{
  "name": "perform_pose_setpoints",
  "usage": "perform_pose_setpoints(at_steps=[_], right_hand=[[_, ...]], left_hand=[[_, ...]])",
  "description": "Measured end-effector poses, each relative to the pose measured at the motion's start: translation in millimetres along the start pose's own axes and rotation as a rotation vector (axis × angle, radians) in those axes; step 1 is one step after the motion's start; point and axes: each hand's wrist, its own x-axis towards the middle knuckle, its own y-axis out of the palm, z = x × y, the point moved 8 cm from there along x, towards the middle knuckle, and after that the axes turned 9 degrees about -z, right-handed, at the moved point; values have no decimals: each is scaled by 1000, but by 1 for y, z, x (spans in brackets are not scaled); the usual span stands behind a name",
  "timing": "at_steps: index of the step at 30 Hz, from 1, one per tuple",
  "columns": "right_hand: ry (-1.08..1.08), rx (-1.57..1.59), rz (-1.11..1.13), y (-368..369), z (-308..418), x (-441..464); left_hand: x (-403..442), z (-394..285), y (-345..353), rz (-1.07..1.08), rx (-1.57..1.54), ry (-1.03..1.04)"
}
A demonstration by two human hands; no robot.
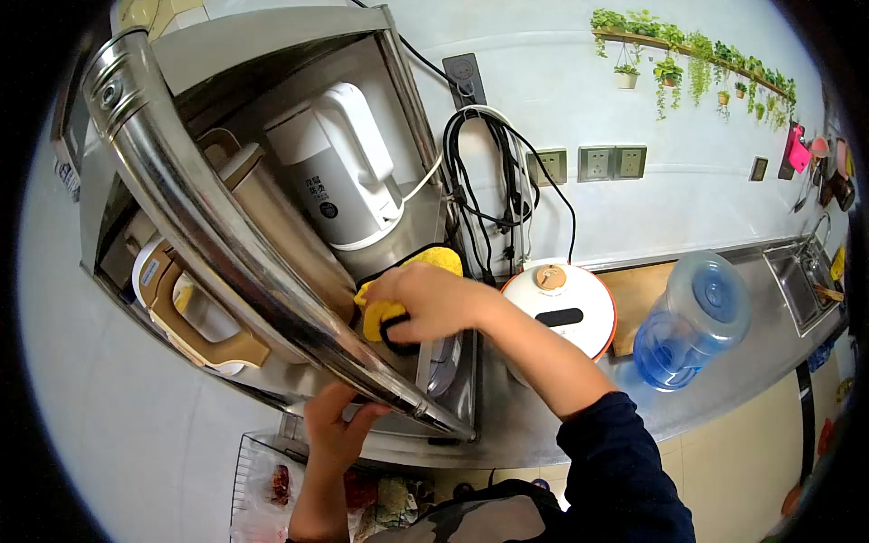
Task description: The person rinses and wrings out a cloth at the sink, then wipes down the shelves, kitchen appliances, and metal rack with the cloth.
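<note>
My right hand (434, 303) presses a yellow cloth with black edging (439, 258) onto the metal shelf, its fingers closed on the bunched fabric. My left hand (337, 425) holds the front edge of the metal shelf unit (362, 376), below the shiny round post; its fingertips are partly hidden. Behind the cloth stands a white and grey electric kettle (339, 172) with dark lettering. A tall beige thermos jug (281, 235) is partly covered by the post. Farther left is a white pitcher with a tan handle (181, 312).
Right of the shelf, a white round-lidded cooker (570, 308) sits on the steel counter (588, 421). Beyond it stand a blue water bottle (692, 321) and a sink (801, 281). Black cables (471, 167) hang on the wall. A wire rack with bags (258, 484) is below.
</note>
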Motion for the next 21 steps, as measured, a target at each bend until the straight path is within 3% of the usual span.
perform_pose_setpoints(at_steps=[2,5,7,12,15,17,19,21], right_hand=[[122,-22,102,6,-36,8],[272,-234,45,-1,-79,23],[280,-295,90,4,-71,29],[134,-135,187,15,-20,9],[-3,-28,4,-10,-20,-3],[141,-105,63,-21,-61,-2],[355,-136,-67,-40,-103,0],[409,-219,-81,-46,-136,11]], left_hand=[[1,-4,0,9,33,28],[1,-8,0,8,77,24],[-2,-2,0,-4,95,-21],[-1,-4,-4,-13,51,66],[10,-25,-1,76,20,179],[15,-28,9,66,19,168],[12,-27,21,60,27,157],[11,-10,24,-33,-159,25]])
